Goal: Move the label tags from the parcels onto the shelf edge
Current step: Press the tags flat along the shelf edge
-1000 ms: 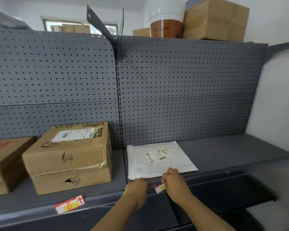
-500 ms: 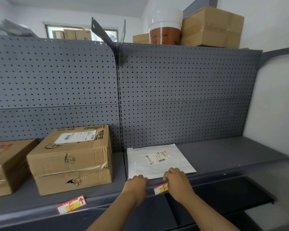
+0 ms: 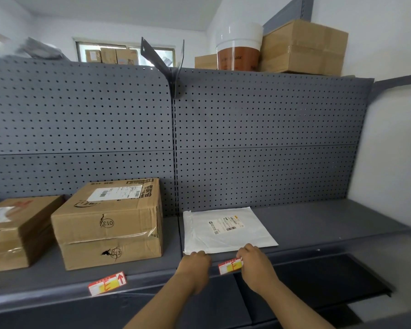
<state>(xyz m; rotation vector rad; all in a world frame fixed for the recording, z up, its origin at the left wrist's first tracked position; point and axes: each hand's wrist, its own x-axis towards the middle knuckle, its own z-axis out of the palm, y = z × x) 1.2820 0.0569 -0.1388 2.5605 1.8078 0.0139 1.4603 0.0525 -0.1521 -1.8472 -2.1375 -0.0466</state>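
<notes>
A red, white and yellow label tag (image 3: 230,266) lies flat against the grey shelf edge (image 3: 152,280), just below a white mailer parcel (image 3: 226,230). My right hand (image 3: 255,265) covers the tag's right end, with the fingertips curled on it. My left hand (image 3: 195,264) rests with bent fingers on the shelf edge, a short gap left of the tag. A second tag of the same kind (image 3: 107,282) sits on the edge below a cardboard box marked 013 (image 3: 109,224).
Another cardboard box (image 3: 17,231) stands at the far left. Grey pegboard (image 3: 259,138) backs the shelf. A bucket (image 3: 239,51) and boxes (image 3: 304,47) sit on top. A wall (image 3: 394,150) closes the right side, and a lower shelf (image 3: 318,281) sticks out below.
My right hand has slid a little to the right, uncovering more of the tag. The tag now lies more level along the edge. My left hand has stayed beside it.
</notes>
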